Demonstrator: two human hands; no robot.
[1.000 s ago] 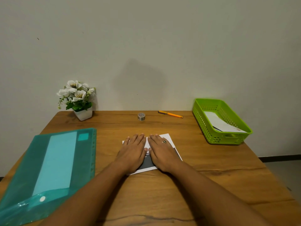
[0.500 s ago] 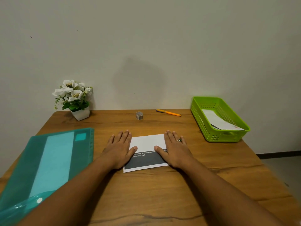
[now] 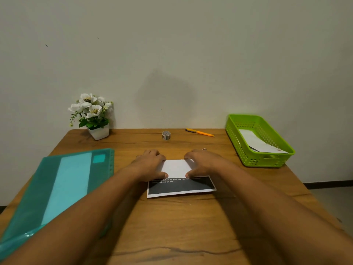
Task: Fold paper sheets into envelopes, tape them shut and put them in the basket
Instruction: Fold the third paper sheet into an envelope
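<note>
Went from flat to curled: my left grip [image 3: 150,165] and right grip [image 3: 205,163] pinch paper sheet [image 3: 176,168] sides; tape roll [image 3: 166,135], pen [image 3: 199,132] behind, basket [image 3: 236,138] right.

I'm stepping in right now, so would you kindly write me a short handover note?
The left hand and right hand each grip the paper sheet at its far fold, thumbs on the white flap.
Beyond it lie the tape roll and a pen. The basket on the right holds one envelope.
Done: one fold.
Left: remaining folds, taping, putting it in the basket.
</note>
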